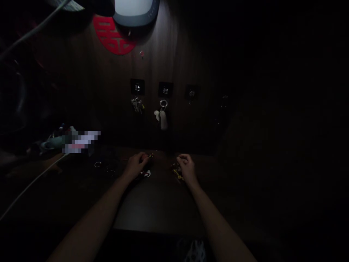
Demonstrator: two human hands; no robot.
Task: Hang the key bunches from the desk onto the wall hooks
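In the dim head view, my left hand point(134, 165) is closed at the back of the tabletop, its fingers around a small reddish thing point(144, 157) I cannot make out. A tiny yellow item point(151, 155) shows just beyond those fingertips. Below them lies a small white and dark item point(147, 173). To the right, thumb and fingers of my right hand point(188, 166) are pinched together. Whatever they hold is too dark to name. Hanging or lying just under them is a small yellow trinket point(178, 175); I cannot tell which.
Keys point(136, 104) hang from a left wall hook point(137, 87). A key ring point(163, 103) with a pale fob point(163, 120) hangs from the middle one. Further right is another hook point(192, 93). A loose metal ring point(97, 164) and a white cable point(35, 179) are at left.
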